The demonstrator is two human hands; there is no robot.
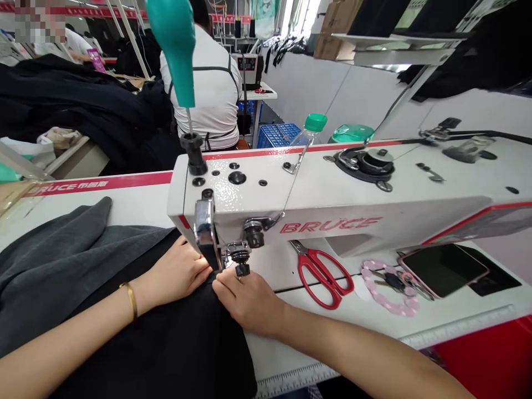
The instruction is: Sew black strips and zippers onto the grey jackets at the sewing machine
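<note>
Black cloth [174, 338] lies under the head of a white sewing machine [233, 194] and hangs toward me. My left hand [177, 271], a gold bangle at its wrist, holds the cloth left of the needle area with its fingers together. Right of the presser area, my right hand [251, 305] grips the edge of the same cloth with bent fingers. Both hands' fingertips are close together, partly hidden by the machine head. The needle itself is hidden. Grey cloth [83, 244] is bunched on the left, next to the black cloth.
Red-handled scissors [326, 277], a pink bead bracelet [388, 291] with keys, and a phone [443, 269] lie right of my hands. A ruler strip [299, 377] follows the front edge. A teal-handled screwdriver [174, 50] stands upright on the machine. A person [203, 83] sits ahead.
</note>
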